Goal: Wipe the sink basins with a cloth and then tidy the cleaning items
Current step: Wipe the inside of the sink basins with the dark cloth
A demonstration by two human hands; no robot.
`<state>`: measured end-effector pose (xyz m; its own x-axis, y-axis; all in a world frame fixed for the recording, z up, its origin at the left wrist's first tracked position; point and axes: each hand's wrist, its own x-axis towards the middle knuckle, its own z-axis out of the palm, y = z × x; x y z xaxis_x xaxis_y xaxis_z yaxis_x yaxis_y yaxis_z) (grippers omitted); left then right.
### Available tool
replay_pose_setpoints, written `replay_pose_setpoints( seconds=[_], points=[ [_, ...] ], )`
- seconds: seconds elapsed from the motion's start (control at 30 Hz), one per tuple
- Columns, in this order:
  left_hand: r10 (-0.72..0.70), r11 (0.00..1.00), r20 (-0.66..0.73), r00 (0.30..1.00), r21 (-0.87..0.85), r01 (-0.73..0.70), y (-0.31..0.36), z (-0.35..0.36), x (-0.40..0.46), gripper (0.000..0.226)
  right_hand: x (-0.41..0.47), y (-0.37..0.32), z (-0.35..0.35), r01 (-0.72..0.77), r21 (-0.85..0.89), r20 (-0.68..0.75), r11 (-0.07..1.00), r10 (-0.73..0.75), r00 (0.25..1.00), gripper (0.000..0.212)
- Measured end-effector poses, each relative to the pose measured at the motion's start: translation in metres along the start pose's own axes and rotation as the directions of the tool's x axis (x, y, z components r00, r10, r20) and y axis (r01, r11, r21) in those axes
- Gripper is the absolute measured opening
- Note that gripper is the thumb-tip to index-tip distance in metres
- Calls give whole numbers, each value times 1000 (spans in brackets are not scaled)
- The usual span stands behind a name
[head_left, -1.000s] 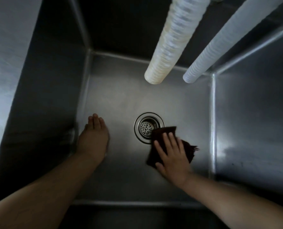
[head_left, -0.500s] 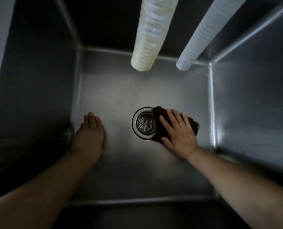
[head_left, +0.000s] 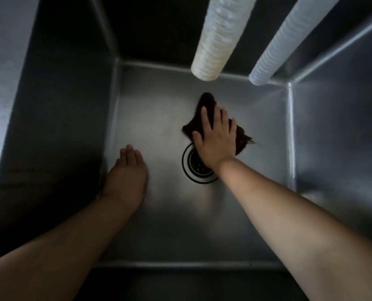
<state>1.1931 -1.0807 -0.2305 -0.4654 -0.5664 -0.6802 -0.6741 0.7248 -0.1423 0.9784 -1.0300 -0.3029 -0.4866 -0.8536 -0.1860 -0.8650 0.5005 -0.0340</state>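
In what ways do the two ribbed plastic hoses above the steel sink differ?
The yellowish ribbed hose looks wider than the pale white ribbed hose. The yellowish ribbed hose hangs left, ending above the dark cloth; the pale white ribbed hose ends near the basin's right back corner. Both slant downward, open-ended.

Dim light, two ribbed pale hoses [head_left: 218, 38] hanging overhead, glare on steel at right

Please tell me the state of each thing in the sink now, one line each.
Cloth: crumpled, pressed flat on the basin floor.
Right hand: open, pressing the cloth.
Left hand: open, resting on the basin floor.
Drain: strainer in place, partly hidden.
Two hoses: hanging, no water visible.
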Motion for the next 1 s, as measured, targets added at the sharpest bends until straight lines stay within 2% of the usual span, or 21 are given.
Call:
replay_pose_setpoints(
  seconds=[0.07,0.17,0.33,0.5,0.63,0.77,0.87,0.93,1.0],
  points=[
    [1,1000,7,1000,-4,-1,0,0,0,95,-8,-18,2,149,14,12,989,-149,989,70],
    [1,1000,0,1000,-26,-1,1,2,-1,100,-26,-49,11,354,46,48,934,-356,933,68],
    [3,999,-2,1000,-50,-3,-2,5,0,108,-5,-62,12,396,32,16,918,-397,918,66],
    [-3,999,16,1000,-36,3,-3,8,6,112,59,-25,-7,241,37,-26,970,-240,970,68],
    [-6,999,38,999,-32,7,-2,4,3,110,70,28,-11,120,22,-57,993,-118,991,69],
    [-19,998,47,999,-52,21,-4,0,3,105,61,58,-11,-202,63,-102,977,208,973,64],
    [-10,998,36,999,-64,12,-4,0,4,89,61,37,-14,-373,84,-85,924,379,921,63],
    [-10,998,34,999,-69,12,-3,1,6,83,61,13,-14,-384,93,-104,918,393,914,65],
    [-14,997,35,999,-77,17,-3,2,9,81,64,-17,-15,-307,177,-117,935,330,937,68]
  ],
)
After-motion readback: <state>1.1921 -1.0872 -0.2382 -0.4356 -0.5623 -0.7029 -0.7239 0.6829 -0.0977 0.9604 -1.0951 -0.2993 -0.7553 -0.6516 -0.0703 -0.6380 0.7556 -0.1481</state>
